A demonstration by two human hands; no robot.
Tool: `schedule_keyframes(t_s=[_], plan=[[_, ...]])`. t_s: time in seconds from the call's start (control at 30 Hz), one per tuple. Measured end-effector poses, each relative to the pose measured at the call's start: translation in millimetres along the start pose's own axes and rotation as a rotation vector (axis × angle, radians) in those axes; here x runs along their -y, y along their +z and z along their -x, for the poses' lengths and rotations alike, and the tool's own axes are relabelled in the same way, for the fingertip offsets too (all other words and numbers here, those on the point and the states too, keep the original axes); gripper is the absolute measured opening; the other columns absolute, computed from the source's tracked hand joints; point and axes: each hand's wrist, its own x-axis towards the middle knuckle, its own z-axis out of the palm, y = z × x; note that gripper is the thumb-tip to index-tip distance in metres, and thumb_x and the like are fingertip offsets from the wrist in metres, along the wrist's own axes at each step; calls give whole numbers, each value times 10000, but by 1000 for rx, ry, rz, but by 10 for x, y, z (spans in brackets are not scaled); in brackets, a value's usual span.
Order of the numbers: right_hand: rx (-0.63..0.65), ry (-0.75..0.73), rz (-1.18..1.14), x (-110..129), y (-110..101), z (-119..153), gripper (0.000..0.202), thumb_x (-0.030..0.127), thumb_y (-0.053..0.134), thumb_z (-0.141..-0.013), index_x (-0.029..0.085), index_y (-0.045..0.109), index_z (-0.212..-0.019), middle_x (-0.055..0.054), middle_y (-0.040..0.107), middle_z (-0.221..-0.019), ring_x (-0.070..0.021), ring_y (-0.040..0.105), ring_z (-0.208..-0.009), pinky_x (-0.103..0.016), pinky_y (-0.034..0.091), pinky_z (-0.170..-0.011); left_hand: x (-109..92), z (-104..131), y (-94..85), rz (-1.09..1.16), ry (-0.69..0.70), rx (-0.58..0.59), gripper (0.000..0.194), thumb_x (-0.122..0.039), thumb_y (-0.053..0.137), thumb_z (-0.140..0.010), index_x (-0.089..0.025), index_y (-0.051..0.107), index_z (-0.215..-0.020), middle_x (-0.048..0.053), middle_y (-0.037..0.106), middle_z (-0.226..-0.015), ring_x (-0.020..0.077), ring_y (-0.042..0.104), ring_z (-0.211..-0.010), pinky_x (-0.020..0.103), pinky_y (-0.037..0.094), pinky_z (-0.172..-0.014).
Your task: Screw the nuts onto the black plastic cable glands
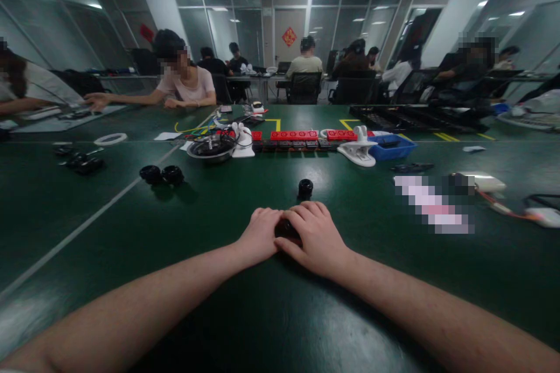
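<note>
My left hand [262,233] and my right hand [315,236] meet near the middle of the green table, closed around a dark round part [289,229]. Most of that part is hidden beneath the fingers, so its kind cannot be made out. Just beyond the fingertips stands a small black round part [305,189], apart from both hands. To the left, a pair of similar black round parts [161,175] sit side by side on the tabletop.
Across the table's middle lie a metal bowl [210,154] of dark items, red power strips [294,135], a white clip stand [359,148] and a blue tray [391,147]. Farther left are black pieces [85,164] and a tape roll [110,139]. Several people sit beyond.
</note>
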Motion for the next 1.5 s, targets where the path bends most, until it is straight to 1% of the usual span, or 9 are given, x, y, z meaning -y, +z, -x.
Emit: schedule_keyframes(t_s=[0.17, 0.27, 0.4, 0.6, 0.8, 0.93, 1.13, 1.33, 1.5], plan=[[-46, -68, -5, -31, 11, 32, 316, 408, 483, -776, 190, 556, -992, -78, 564, -1040, -243, 414, -1039, -468, 198, -969, 2, 5, -13, -4, 21, 4, 233, -368, 545, -708, -180, 542, -846, 25, 581, -815, 193, 507, -775, 352, 360, -763], [-74, -98, -3, -55, 8, 72, 284, 404, 457, -793, 205, 591, -944, -90, 517, -1138, -252, 361, -1121, -486, 162, -988, 7, 3, -19, 1, 22, 22, 248, -372, 545, -710, -181, 541, -867, 29, 580, -843, 197, 508, -799, 353, 357, -771], [-102, -143, -13, -101, -20, 124, 252, 373, 452, -797, 217, 628, -888, -91, 456, -1214, -263, 305, -1177, -510, 135, -992, 11, 6, -16, 15, 10, 18, 266, -365, 596, -662, -186, 547, -852, 17, 576, -815, 197, 510, -789, 342, 360, -751], [-135, -179, -36, -150, -48, 151, 235, 342, 453, -793, 213, 648, -813, -84, 471, -1186, -267, 308, -1172, -519, 124, -995, -6, 21, -30, 23, 12, 1, 284, -366, 603, -658, -189, 548, -873, 10, 574, -793, 195, 510, -777, 341, 357, -746], [-217, -181, -50, -205, -31, 155, 272, 312, 417, -804, 194, 646, -715, -83, 513, -1087, -250, 366, -1114, -499, 154, -997, 9, 29, -28, 25, 23, -7, 356, -464, 583, -673, -177, 545, -880, 17, 578, -813, 198, 502, -781, 344, 353, -747], [-230, -164, -39, -237, -36, 160, 288, 305, 403, -810, 191, 640, -693, -78, 526, -1056, -245, 384, -1093, -498, 164, -996, 12, 32, -27, 31, 22, -9, 397, -516, 559, -681, -182, 544, -894, 13, 581, -818, 196, 501, -778, 339, 352, -745], [-270, -103, 12, -303, -43, 129, 330, 293, 384, -819, 188, 630, -625, -75, 558, -1007, -235, 426, -1035, -484, 187, -990, 19, 30, -39, 44, 19, -2, 442, -567, 568, -647, -198, 546, -890, 6, 583, -819, 198, 502, -785, 335, 349, -744], [-252, -37, 68, -356, -16, 103, 320, 317, 402, -819, 192, 640, -645, -73, 559, -1051, -240, 421, -1033, -482, 194, -983, 26, 30, -40, 45, 29, 5, 438, -554, 579, -646, -201, 546, -902, 5, 588, -833, 199, 505, -794, 335, 346, -752], [-200, -6, 68, -313, -13, 81, 296, 350, 417, -811, 179, 646, -737, -92, 553, -1067, -249, 411, -1041, -487, 205, -975, 19, 25, -36, 34, 25, 7, 444, -555, 571, -650, -197, 545, -911, 12, 591, -860, 199, 504, -800, 339, 346, -757]])
